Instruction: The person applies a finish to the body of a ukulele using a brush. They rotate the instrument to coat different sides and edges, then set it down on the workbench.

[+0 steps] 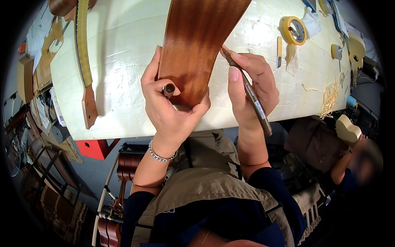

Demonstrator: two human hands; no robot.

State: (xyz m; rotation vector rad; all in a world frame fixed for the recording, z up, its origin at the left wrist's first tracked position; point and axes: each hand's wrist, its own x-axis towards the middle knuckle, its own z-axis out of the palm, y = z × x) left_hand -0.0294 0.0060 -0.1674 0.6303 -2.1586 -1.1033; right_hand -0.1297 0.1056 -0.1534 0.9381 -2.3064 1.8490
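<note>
Neck (83,53), long, slim, brown wood with yellowish face: 10 o'clock on the whitish, sheet-covered worktable (123,82). Left hand (168,111), toward 11 o'clock: fingers and thumb closed around the near end of one reddish-brown, curved wooden panel (191,45), which runs up to 12 o'clock; one dark-brown tubular cap (168,90) held among the fingers. Right hand (257,86), 2 o'clock: closed in a writing grip on one slim, dark-brown marker (250,94), tip at the panel's right edge, contact uncertain, tail toward 5 o'clock. Beyond, between 1 and 2 o'clock: one yellow-handled slim cutter (279,51); one yellow-orange tape roll (303,29).
</note>
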